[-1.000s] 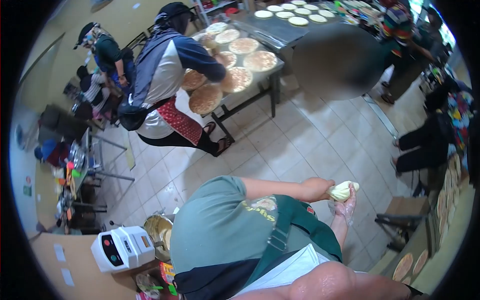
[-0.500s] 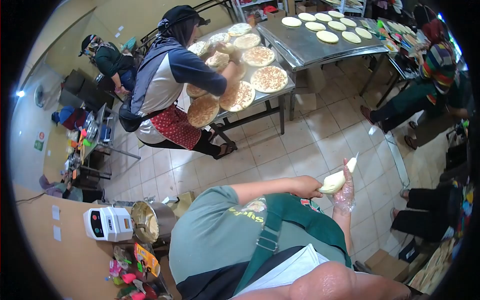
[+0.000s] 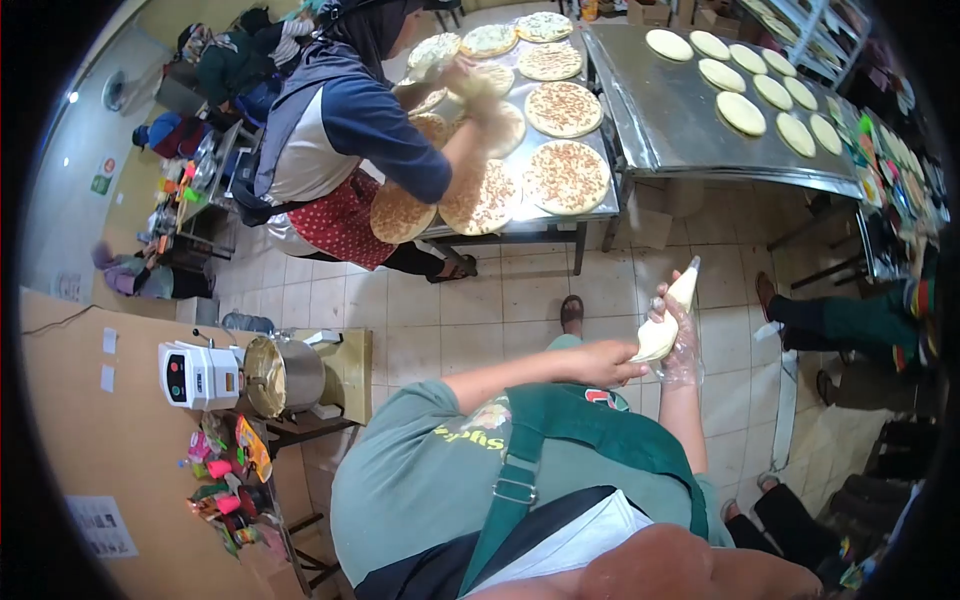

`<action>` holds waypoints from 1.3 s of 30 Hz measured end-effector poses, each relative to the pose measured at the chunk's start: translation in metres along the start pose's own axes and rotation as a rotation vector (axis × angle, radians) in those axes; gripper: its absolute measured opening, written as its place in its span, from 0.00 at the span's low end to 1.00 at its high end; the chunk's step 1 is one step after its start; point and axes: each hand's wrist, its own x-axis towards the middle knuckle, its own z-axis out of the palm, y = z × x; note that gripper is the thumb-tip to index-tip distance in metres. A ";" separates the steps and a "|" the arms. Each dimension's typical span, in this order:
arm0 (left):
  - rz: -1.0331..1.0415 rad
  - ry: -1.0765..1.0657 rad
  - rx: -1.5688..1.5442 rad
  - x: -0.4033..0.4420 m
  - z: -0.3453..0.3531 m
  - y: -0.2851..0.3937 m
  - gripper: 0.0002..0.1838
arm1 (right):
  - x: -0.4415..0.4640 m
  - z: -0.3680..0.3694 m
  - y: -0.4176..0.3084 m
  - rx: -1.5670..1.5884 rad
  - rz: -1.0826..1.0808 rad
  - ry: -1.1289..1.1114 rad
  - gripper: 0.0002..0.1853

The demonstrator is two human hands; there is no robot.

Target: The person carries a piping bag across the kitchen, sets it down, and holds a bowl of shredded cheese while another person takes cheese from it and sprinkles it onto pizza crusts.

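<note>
A filled piping bag with pale cream-coloured contents is held in front of my body, its narrow tip pointing up and away. My right hand, in a clear plastic glove, is wrapped round the middle of the bag. At the wide rear end, the bare fingers of my left hand are closed on the bag's tail. Both hands are in the air above the tiled floor, away from any table.
Ahead, a person works over large browned flatbreads on a table. Pale dough rounds lie on a metal table to the right. A mixer with a bowl stands at left. Other people's legs are at right.
I have moved forward, so the tables appear nearer. The bag remains in both hands, and its tip has swung slightly left and up. The person ahead moves their hands over the flatbreads.
</note>
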 end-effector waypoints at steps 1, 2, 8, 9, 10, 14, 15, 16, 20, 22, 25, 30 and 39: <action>-0.003 0.011 -0.013 0.009 -0.013 -0.005 0.22 | 0.022 -0.002 0.001 0.008 0.049 -0.080 0.27; 0.000 0.032 0.033 0.020 -0.030 -0.012 0.22 | 0.046 0.005 -0.002 0.015 0.091 -0.167 0.27; -0.066 0.071 0.052 0.073 -0.123 -0.029 0.22 | 0.156 0.051 -0.022 -0.136 0.252 -0.090 0.24; -0.057 0.095 0.091 0.080 -0.134 -0.033 0.22 | 0.171 0.058 -0.024 -0.216 0.240 -0.102 0.23; -0.045 0.121 0.130 0.087 -0.145 -0.035 0.21 | 0.186 0.065 -0.028 -0.298 0.227 -0.117 0.23; -0.097 0.205 0.035 0.104 -0.181 -0.040 0.19 | 0.243 0.088 -0.025 -0.620 0.206 -0.173 0.21; -0.086 0.306 0.008 0.107 -0.186 -0.043 0.18 | 0.258 0.090 -0.023 -0.695 0.229 -0.198 0.21; -0.145 0.317 -0.048 0.116 -0.191 -0.050 0.18 | 0.274 0.094 -0.019 -0.777 0.241 -0.226 0.20; -0.193 0.492 -0.153 0.141 -0.210 -0.076 0.17 | 0.326 0.121 -0.006 -1.208 0.405 -0.537 0.26; -0.252 0.545 -0.191 0.152 -0.213 -0.077 0.15 | 0.347 0.136 0.003 -1.589 0.452 -0.760 0.31; -0.339 0.625 -0.952 0.168 -0.218 -0.073 0.13 | 0.377 0.119 0.040 -1.859 0.219 -1.048 0.27; -0.318 0.897 -1.427 0.204 -0.197 -0.100 0.10 | 0.378 0.120 0.080 -2.054 0.101 -1.405 0.18; -0.085 1.309 -1.840 0.225 -0.180 -0.120 0.11 | 0.365 0.115 0.120 -2.207 0.135 -1.569 0.15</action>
